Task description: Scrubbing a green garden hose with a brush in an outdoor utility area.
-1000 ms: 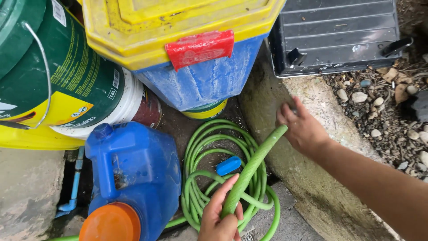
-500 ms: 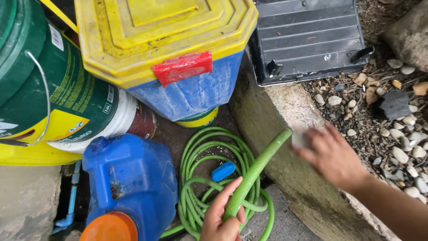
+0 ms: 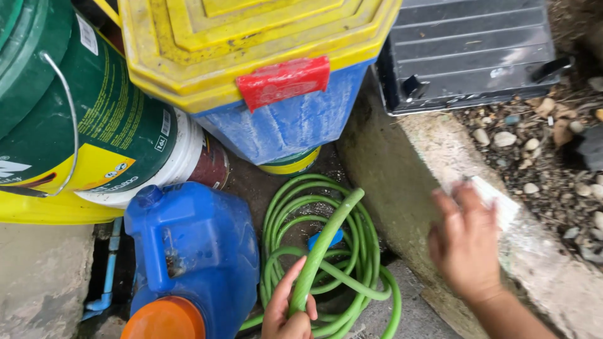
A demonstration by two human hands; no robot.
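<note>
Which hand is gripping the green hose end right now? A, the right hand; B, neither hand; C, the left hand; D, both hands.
C: the left hand is wrapped around the green hose end, while the right hand is off it, over the concrete ledge.

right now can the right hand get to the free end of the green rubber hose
Probably yes. The right hand hovers over the concrete ledge, with only open space between it and the free end of the green rubber hose, which the left hand grips lower down.
</note>
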